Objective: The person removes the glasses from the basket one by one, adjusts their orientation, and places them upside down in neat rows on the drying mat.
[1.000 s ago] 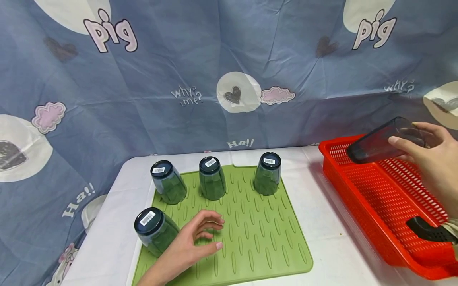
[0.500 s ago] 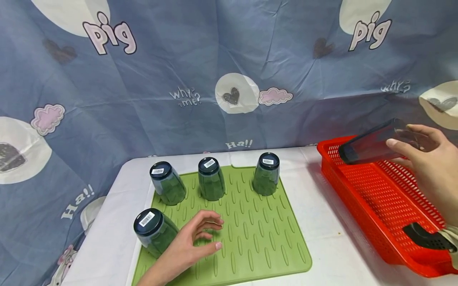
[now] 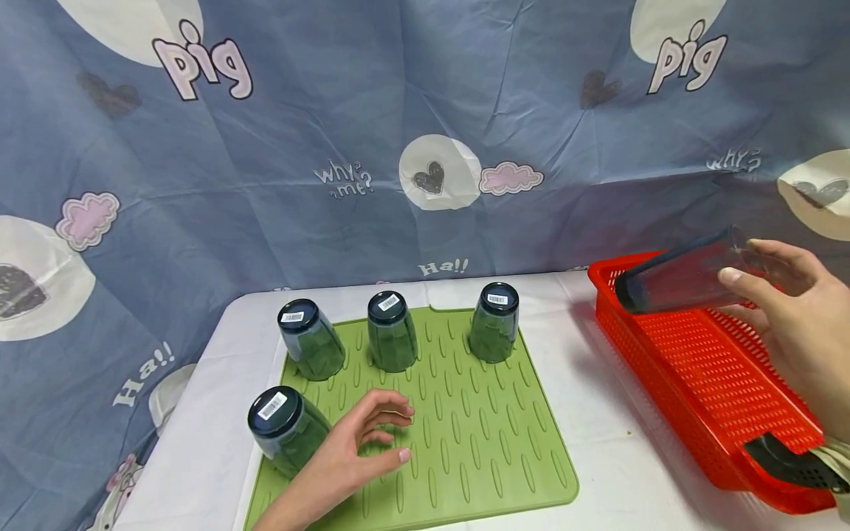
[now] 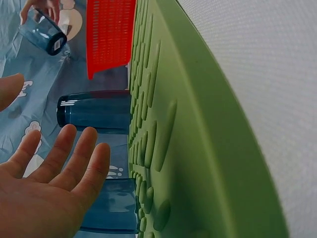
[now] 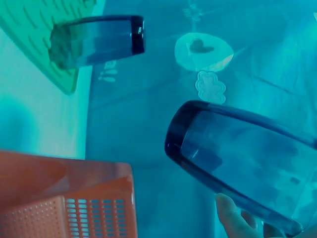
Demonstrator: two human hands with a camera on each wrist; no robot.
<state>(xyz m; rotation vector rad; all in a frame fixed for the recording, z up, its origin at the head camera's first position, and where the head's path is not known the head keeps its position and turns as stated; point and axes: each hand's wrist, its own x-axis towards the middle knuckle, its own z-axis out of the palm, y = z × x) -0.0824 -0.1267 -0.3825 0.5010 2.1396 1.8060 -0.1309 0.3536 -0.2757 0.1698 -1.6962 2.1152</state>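
Note:
My right hand (image 3: 790, 302) grips a blue-tinted drinking glass (image 3: 684, 276) near its rim, over the red basket (image 3: 664, 383). The glass lies tilted almost sideways, its thick dark base pointing left; in the right wrist view the same glass (image 5: 242, 158) fills the lower right. My left hand (image 3: 352, 450) hovers over the green drying mat (image 3: 491, 442), fingers loosely curved around nothing. Close beside it an upside-down glass (image 3: 288, 431) stands at the mat's left edge. Three more upside-down glasses stand along the back: a left one (image 3: 312, 339), a middle one (image 3: 393, 332) and a right one (image 3: 494, 322).
White cloth (image 3: 598, 442) covers the table between mat and basket. Behind the table hangs a blue printed curtain (image 3: 285, 133). A black strap (image 3: 790, 461) at my right wrist overlaps the basket's near end. Each mat glass carries a barcode sticker on its base.
My right hand has carried the glass a little left and downward, and the glass has tipped closer to level. My left hand and the glasses on the mat stay where they were.

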